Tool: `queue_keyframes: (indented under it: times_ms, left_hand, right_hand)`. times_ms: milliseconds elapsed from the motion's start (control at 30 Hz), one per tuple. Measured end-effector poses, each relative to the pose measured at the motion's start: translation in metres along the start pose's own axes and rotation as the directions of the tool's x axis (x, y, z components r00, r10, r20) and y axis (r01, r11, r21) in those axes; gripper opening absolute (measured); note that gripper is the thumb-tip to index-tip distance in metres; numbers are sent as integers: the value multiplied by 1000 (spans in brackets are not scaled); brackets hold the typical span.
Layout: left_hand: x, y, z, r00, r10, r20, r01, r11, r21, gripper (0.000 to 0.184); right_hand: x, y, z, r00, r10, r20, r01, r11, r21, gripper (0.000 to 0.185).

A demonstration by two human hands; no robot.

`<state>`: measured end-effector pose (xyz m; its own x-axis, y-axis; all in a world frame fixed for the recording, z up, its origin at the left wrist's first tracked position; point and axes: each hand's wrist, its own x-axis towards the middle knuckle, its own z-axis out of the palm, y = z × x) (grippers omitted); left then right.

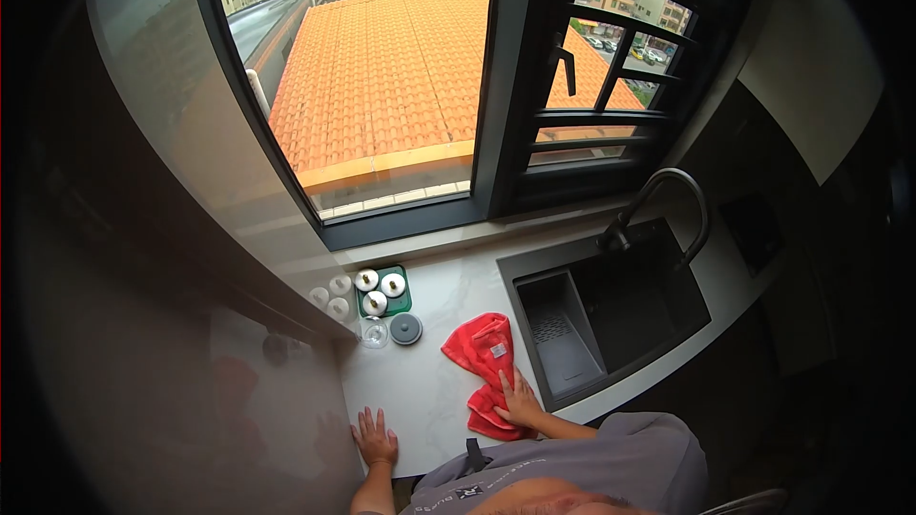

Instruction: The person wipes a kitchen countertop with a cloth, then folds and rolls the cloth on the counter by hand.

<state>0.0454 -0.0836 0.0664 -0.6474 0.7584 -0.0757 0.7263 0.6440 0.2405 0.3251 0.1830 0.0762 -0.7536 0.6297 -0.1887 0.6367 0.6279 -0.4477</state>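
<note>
On the white countertop (429,391), at its left front edge by the glossy wall panel, my left hand (375,437) lies flat with its fingers spread and nothing in it. My right hand (518,401) rests on a red cloth (482,343) just left of the sink, fingers apart over the fabric. The cloth is crumpled, with a small white label showing near its middle. Part of it bunches up in front of and beside my right hand.
A dark sink (572,324) with a curved faucet (701,200) is at the right. Near the window, a green tray (407,306) holds several white-lidded containers, beside a round grey lidded item (405,328) and a clear glass piece (374,332). The glossy panel (258,391) bounds the left.
</note>
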Motion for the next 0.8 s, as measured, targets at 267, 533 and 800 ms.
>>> queue_keyframes:
  times_ms: [267, 533, 800]
  left_hand:
    - [-2, 1, 2, 1000, -10, 4, 9, 1000, 13, 66]
    - [1, 2, 3, 1000, -15, -18, 15, 1000, 5, 65]
    - [0, 2, -2, 1000, -12, 2, 12, 999, 31, 64]
  right_hand:
    - [121, -12, -36, 998, 25, -56, -28, 998, -58, 105]
    - [37, -20, -4, 976, -11, -218, 37, 993, 115, 95]
    - [1, -13, 13, 962, 1, -274, 15, 998, 59, 101]
